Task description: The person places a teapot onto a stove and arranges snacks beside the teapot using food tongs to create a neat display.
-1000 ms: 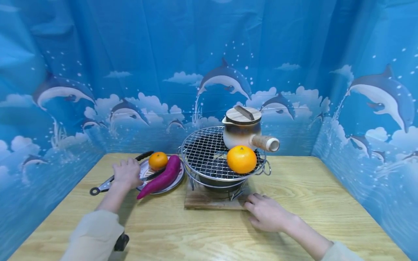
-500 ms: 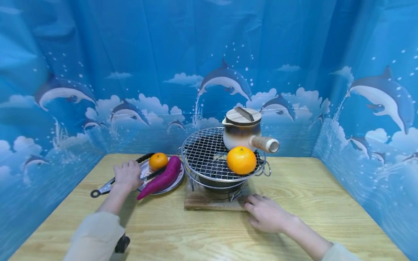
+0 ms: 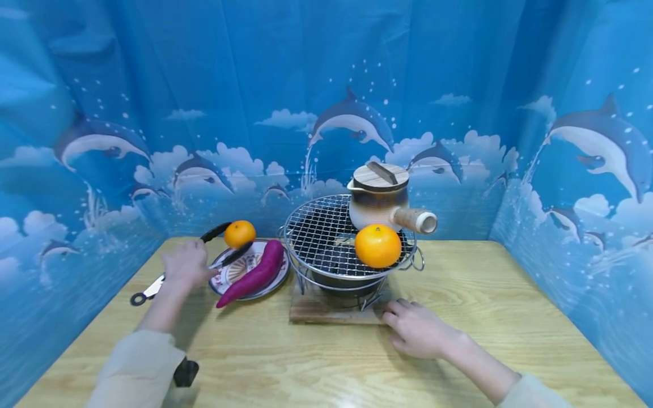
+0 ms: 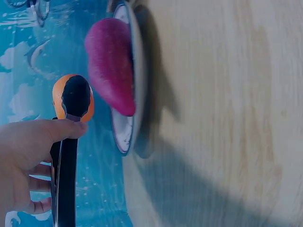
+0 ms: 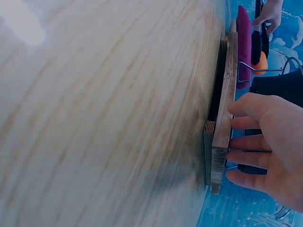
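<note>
My left hand (image 3: 186,265) grips black-and-silver tongs (image 4: 66,175), with the thumb pressed on one arm of them. Between the tongs' dark tips is a tangerine (image 3: 240,234), held above the patterned plate (image 3: 236,271). A purple sweet potato (image 3: 259,277) lies across that plate, its thin end past the rim. In the left wrist view one tong tip covers much of the tangerine. My right hand (image 3: 420,331) rests by the front right corner of a wooden board (image 3: 334,313); in the right wrist view its extended fingertips touch the board's top.
On the board stands a round stove with a wire grill (image 3: 321,232). The grill bears a clay pot (image 3: 378,207) with a wooden lid and a side handle (image 3: 414,220) jutting right, plus a larger orange (image 3: 378,246). A dolphin-print curtain (image 3: 285,85) encloses the table's back and sides.
The tangerine has risen off the plate in the tongs and shifted slightly left. My left hand has moved up and left with it. The right hand stays at the board.
</note>
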The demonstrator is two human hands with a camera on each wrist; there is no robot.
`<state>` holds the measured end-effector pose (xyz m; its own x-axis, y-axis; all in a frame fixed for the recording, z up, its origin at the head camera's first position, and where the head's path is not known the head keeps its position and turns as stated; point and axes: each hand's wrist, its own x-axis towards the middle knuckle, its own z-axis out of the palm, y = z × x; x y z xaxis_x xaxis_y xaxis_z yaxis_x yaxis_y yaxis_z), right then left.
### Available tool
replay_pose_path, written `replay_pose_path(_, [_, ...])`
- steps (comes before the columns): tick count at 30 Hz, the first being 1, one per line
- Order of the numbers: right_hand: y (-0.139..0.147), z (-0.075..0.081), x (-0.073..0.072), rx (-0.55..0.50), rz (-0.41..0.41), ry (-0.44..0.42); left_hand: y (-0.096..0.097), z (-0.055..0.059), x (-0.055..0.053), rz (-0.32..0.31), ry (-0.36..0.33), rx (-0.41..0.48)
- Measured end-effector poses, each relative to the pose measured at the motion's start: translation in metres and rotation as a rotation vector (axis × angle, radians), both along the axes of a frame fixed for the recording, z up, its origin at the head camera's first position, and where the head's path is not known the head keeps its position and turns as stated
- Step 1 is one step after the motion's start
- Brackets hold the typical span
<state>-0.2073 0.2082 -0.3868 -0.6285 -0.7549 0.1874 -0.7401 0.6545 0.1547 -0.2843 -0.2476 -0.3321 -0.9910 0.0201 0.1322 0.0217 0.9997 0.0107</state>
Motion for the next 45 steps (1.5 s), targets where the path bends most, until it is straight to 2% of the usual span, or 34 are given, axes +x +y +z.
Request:
replay_pose_path(3, [0.0,0.001,0.0,0.001,0.004,0.001,-0.002,0.007,0.002,0.023,-0.003,0.019])
replay_pose_path(10, [0.0,0.002,0.0,-0.001,0.005,-0.001,-0.001,0.029,0.01,0.066,0.054,0.103])
replay_pose_path(16, [0.001,0.0,0.0,-0.003,0.015,0.022,0.003,0.05,0.019,0.058,0.094,0.146])
replay_pose_path(25, [0.001,-0.001,0.0,-0.005,0.017,0.031,0.019,0.077,0.035,-0.017,0.154,0.13])
replay_pose_path(33, [0.0,0.0,-0.001,-0.008,0.017,0.026,0.044,0.097,0.053,-0.105,0.135,0.123])
replay_pose_path(38, [0.0,0.001,-0.001,-0.003,0.018,0.023,0.059,0.104,0.065,-0.18,0.11,0.1])
replay_pose_path(45, [0.0,0.002,-0.001,0.001,0.013,0.009,0.073,0.107,0.078,-0.254,0.081,0.14])
